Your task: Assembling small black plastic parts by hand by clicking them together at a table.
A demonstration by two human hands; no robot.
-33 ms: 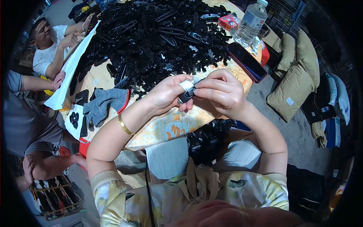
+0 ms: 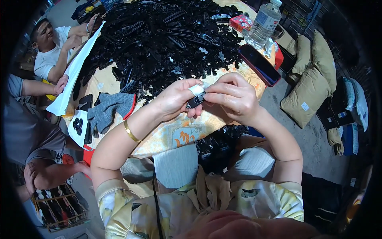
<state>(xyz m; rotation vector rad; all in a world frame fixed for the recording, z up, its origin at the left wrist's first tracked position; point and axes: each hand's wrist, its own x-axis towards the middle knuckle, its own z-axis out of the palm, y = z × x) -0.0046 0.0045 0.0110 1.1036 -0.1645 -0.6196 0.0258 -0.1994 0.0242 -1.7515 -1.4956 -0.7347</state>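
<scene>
My left hand is closed on a small black plastic part with a shiny face, held over the near edge of the table. A white wrap covers the tip of its thumb. From the other side, the fingers of my right hand pinch together at the upper end of the same part. Whether a second small piece is between those fingertips is hidden. Just beyond both hands lies a large heap of black plastic parts, several with silvery marks.
A grey knitted glove with a red cuff lies left of my arm. At the right stand a clear bottle and a dark phone. Stuffed tan sacks sit on the floor. Two other people are at the left, beside a white sheet.
</scene>
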